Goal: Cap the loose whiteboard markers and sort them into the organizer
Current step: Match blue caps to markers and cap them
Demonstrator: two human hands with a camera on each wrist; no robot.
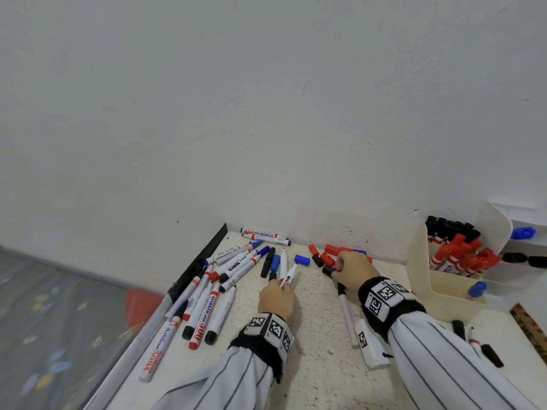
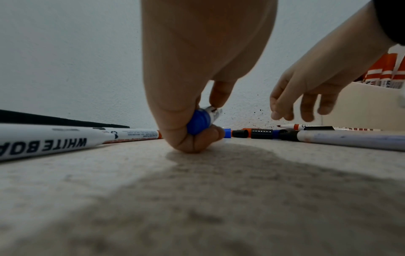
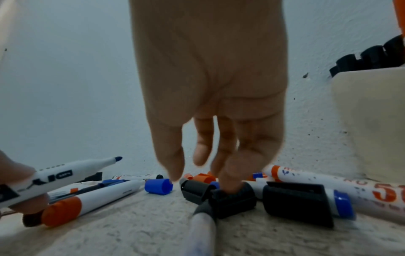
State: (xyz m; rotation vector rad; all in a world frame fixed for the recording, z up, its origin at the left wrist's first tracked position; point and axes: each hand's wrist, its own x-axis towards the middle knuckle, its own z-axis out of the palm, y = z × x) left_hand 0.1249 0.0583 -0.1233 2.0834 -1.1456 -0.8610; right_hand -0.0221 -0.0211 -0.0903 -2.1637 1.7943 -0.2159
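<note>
Mismatch is the risk: left hand (image 1: 276, 297) grips an uncapped blue marker (image 3: 65, 170) above the worktop (image 1: 319, 321) while right hand (image 1: 352, 269), fingers relaxed, touches black caps (image 3: 232, 199) rather than the blue cap (image 1: 302, 259) beside them, organizer (image 1: 438, 287) waiting right.

Head view: we look steeply down on the table (image 1: 319, 327) from behind both wrists. Wrist views: we sit low at the table's surface, close behind the fingers (image 2: 219, 97), facing the wall (image 3: 65, 86). All share the loose caps (image 3: 158, 186) just beyond the fingers.
</note>
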